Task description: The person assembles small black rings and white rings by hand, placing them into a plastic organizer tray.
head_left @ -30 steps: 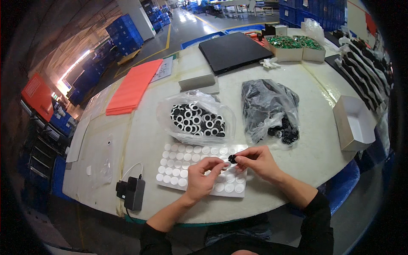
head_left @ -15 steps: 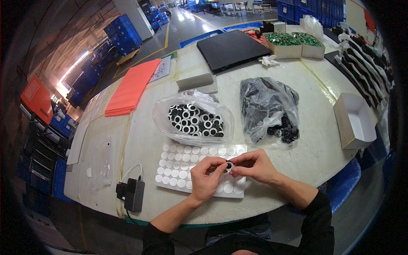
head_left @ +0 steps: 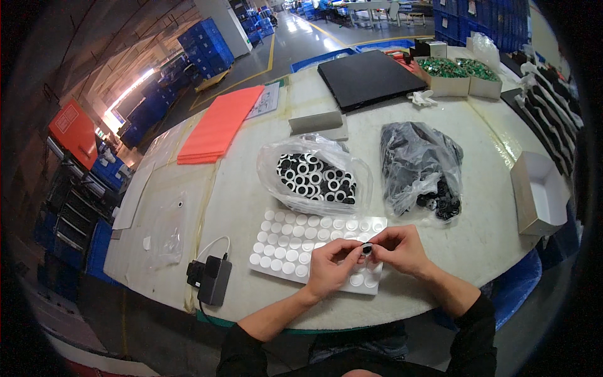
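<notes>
A small black ring point(head_left: 367, 249) was pinched between the fingertips of the left hand point(head_left: 331, 266) and the right hand point(head_left: 401, 249), just above the sheet of white round pads point(head_left: 301, 242). A pad seemed to be going onto it, though that was too small to tell. The sheet looked mostly full, and the clear bag of rings point(head_left: 314, 174) and the dark bag point(head_left: 419, 168) remained well stocked, so much work was left.

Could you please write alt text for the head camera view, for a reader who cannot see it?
A person's left hand and right hand together pinch a small black round part over a white sheet of round white stickers on a pale table. Behind lie a clear bag of black-and-white rings and a dark plastic bag.
</notes>
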A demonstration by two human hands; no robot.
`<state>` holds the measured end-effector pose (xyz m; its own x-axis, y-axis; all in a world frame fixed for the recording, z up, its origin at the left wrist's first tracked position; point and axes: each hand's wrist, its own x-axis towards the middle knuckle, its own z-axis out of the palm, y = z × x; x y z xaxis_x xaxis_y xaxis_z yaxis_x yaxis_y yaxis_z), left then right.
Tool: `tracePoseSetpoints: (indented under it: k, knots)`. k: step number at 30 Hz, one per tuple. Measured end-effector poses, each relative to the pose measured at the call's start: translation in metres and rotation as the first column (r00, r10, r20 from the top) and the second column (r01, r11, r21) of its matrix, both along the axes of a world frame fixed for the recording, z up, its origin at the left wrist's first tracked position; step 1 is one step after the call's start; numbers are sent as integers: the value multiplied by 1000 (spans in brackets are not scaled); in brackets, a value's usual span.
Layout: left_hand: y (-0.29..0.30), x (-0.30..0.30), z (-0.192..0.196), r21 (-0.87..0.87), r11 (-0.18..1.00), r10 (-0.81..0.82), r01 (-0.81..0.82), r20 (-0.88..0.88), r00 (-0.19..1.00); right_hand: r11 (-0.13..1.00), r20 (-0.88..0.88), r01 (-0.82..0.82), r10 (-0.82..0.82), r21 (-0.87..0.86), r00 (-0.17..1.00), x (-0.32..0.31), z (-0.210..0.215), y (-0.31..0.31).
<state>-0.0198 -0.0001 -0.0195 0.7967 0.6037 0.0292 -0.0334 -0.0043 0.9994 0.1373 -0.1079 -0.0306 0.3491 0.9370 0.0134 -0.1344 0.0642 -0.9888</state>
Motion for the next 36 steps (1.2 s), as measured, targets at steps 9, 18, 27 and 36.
tracePoseSetpoints:
  k: [9, 18, 27, 36]
  knots:
    - [-3, 0, 4, 61, 998, -24, 19, 85, 996, 999, -61, 30, -28, 28, 998, -6, 1, 1]
    - [6, -3, 6, -25, 996, -81, 82, 30, 996, 1000, 114, -23, 22, 6, 993, -6, -1, -3]
    - [16, -1, 13, -79, 988, -137, 131, -84, 987, 995, 13, -96, 95, 8, 995, -6, 8, 1]
    - [19, -3, 3, -93, 969, -236, 227, -95, 967, 997, 231, -59, 67, -42, 971, -4, 4, 0]
